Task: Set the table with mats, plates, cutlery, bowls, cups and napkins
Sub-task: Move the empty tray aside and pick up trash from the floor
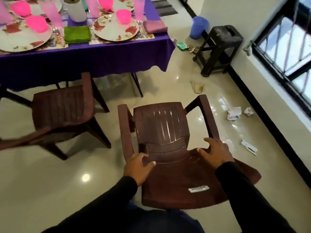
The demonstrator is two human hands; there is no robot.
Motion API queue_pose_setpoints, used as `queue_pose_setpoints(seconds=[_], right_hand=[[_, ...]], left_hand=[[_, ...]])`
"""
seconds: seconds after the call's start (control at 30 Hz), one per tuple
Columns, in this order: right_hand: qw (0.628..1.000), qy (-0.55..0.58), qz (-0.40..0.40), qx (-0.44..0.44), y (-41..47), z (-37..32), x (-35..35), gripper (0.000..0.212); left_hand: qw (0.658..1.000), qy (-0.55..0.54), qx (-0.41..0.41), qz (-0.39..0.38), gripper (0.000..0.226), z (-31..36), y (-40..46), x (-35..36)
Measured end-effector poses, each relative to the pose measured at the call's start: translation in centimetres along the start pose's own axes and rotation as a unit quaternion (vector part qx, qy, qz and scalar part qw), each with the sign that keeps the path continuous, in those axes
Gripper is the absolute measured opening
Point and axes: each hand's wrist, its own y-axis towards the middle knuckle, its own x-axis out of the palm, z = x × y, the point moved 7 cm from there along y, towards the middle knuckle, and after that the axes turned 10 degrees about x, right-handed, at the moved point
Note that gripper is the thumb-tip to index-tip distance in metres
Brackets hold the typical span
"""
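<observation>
A brown plastic armchair stands on the floor in front of me, its back towards me. My left hand grips the left side of its backrest and my right hand grips the right side. At the top left, the table under a purple cloth carries leaf-patterned plates on mats, pink bowls, pink cups, cutlery, a green napkin and a purple napkin.
A second brown chair stands tucked at the table's near side on the left. A dark stool and a blue bucket stand by the right wall. Paper scraps litter the glossy floor. A barred window is at right.
</observation>
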Motion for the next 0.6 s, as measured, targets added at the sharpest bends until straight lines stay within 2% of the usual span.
queue_pose_setpoints(seconds=[0.1, 0.3, 0.4, 0.47, 0.53, 0.6], right_hand=[[0.996, -0.078, -0.046, 0.002, 2.8, 3.0, 0.0, 0.064], [0.983, -0.121, -0.133, -0.027, 5.1, 7.7, 0.6, 0.057], [0.974, -0.127, -0.179, -0.050, 5.3, 7.8, 1.2, 0.053], [0.968, -0.137, -0.204, -0.058, 5.5, 7.6, 1.4, 0.051], [0.964, -0.151, -0.218, -0.035, 5.6, 7.8, 1.3, 0.053], [0.965, -0.142, -0.219, 0.000, 6.5, 8.6, 1.2, 0.060]], left_hand=[[0.998, 0.020, -0.054, 0.032, 0.051, -0.4, -0.7, 1.2], [0.993, 0.025, -0.110, 0.026, 0.054, 0.0, -1.5, 2.1], [0.987, -0.003, -0.157, 0.015, 0.048, -0.3, -2.0, 2.2], [0.977, -0.025, -0.209, 0.005, 0.053, -1.3, -2.5, 2.4], [0.968, -0.062, -0.244, 0.005, 0.058, -2.5, -2.8, 2.5], [0.960, -0.095, -0.262, 0.007, 0.051, -2.9, -3.1, 2.5]])
